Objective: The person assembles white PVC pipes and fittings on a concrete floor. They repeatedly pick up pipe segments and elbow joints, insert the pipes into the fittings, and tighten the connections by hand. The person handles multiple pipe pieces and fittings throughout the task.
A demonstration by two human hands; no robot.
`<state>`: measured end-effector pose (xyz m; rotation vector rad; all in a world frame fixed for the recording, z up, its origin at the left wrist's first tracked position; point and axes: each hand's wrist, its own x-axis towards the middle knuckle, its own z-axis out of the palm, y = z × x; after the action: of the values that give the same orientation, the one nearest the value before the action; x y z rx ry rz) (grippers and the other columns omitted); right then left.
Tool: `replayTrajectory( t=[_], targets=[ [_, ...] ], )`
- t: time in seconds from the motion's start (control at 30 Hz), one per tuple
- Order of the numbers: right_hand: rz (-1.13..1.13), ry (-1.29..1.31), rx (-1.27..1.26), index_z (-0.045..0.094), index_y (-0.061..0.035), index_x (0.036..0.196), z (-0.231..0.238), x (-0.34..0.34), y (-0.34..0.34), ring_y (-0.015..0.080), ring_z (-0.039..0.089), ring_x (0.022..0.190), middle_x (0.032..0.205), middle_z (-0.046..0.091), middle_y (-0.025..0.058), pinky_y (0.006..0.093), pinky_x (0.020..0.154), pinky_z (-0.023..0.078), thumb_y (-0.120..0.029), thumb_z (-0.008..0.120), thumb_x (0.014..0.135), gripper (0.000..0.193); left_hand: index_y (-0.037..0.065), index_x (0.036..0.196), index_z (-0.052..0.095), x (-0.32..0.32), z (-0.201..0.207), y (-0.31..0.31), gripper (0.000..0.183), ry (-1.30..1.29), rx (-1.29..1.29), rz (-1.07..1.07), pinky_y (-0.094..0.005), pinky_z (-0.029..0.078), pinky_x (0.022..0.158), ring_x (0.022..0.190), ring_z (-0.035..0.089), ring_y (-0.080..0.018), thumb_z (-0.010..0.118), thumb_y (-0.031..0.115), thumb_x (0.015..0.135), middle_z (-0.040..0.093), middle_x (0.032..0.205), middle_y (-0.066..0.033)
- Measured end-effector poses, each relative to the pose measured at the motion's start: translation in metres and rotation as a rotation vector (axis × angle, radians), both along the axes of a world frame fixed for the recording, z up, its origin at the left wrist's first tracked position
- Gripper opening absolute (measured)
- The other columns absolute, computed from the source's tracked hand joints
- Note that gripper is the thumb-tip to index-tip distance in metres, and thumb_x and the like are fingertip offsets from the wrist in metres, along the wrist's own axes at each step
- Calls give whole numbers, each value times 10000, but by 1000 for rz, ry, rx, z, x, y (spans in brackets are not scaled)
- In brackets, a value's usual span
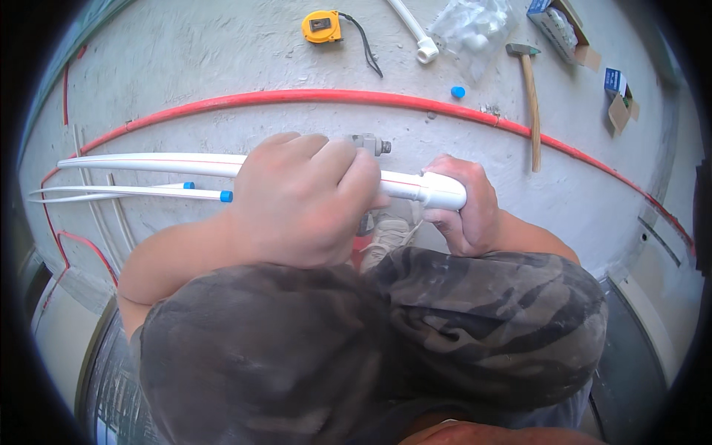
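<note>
A long white plastic pipe [170,164] with a thin red line along it lies across in front of my knees. My left hand [308,196] is wrapped round the pipe near its right end. On that end sits a white pipe fitting [443,191], and my right hand [475,204] grips it from the right, with thumb below and fingers above. Behind my left hand a grey metal tool [369,143] shows in part; the rest of it is hidden.
A red conduit [311,96] arcs along the floor. Beyond it lie a yellow tape measure [321,27], a white pipe with an elbow [426,49], a plastic bag [475,33], a blue cap [457,92], a hammer [532,111] and small boxes [619,96]. Blue-capped pipes [156,191] lie left.
</note>
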<state>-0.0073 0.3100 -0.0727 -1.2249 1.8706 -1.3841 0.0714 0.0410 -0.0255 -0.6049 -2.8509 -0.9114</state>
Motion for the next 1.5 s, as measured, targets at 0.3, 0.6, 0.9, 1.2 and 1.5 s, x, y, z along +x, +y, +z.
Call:
replayTrajectory(
  t=[0.3, 0.6, 0.9, 1.2, 1.5],
  targets=[
    [39, 3, 11, 411, 27, 1324, -2, -2, -3, 396, 683, 805, 1061, 646, 234, 460, 719, 542, -104, 742, 942, 522, 35, 856, 584, 0, 2, 2, 258, -7, 2, 10, -405, 415, 522, 576, 557, -265, 774, 208, 835, 506, 698, -73],
    [54, 23, -82, 375, 37, 1332, -4, -4, -8, 361, 669, 790, 1013, 633, 247, 436, 708, 540, -98, 733, 956, 537, 12, 882, 603, 0, 6, 3, 270, -8, -27, 11, -409, 417, 526, 579, 563, -264, 772, 206, 800, 516, 708, -73],
    [5, 27, -124, 390, 41, 1331, -7, 0, -10, 293, 633, 782, 997, 618, 220, 415, 698, 517, -126, 691, 1005, 474, 13, 873, 600, 0, 4, 6, 237, 45, -76, 23, -403, 409, 522, 572, 554, -247, 742, 198, 829, 505, 699, -66],
    [-105, -9, -159, 417, 47, 1310, -17, 9, -16, 177, 558, 786, 1014, 585, 163, 363, 692, 488, -358, 590, 1092, 492, 56, 794, 558, -7, 11, 0, 246, 69, -157, -8, -392, 408, 525, 554, 537, -238, 753, 205, 811, 483, 678, -56],
    [-171, -4, -537, 370, 12, 1388, 12, -31, -69, 225, 615, 988, 1192, 587, 179, 405, 913, 518, -288, 623, 1090, 492, -36, 1164, 528, -22, 76, -59, 574, 1010, 361, 442, -555, 499, 997, 1061, 639, -426, 730, 449, 932, 652, 1091, -260]
  ],
)
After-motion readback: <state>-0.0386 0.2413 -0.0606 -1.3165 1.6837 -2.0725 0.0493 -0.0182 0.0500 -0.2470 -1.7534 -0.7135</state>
